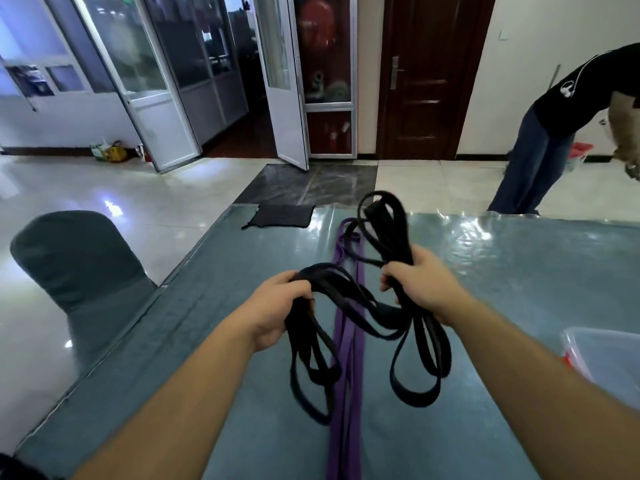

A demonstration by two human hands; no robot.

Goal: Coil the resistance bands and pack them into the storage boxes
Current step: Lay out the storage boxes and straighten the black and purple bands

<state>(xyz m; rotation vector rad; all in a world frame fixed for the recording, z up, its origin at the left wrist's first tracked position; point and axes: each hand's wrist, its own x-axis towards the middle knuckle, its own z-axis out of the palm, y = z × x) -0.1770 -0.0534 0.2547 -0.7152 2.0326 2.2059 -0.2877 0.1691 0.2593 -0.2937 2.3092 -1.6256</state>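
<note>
Both hands hold a tangle of black resistance bands (367, 317) above the table. My left hand (277, 310) grips one bunch, whose loops hang down toward me. My right hand (420, 284) grips another bunch, with loops rising behind it and others drooping below. A purple resistance band (346, 393) lies flat and stretched out along the table's middle, under the black ones. A clear plastic storage box (606, 362) with a red clip sits at the right edge, partly cut off.
The table (502, 271) has a blue-grey cloth under glossy plastic. A dark mesh bag (282, 215) lies at its far edge. A covered chair (79, 271) stands to the left. A person (554, 133) bends over beyond the table's far right corner.
</note>
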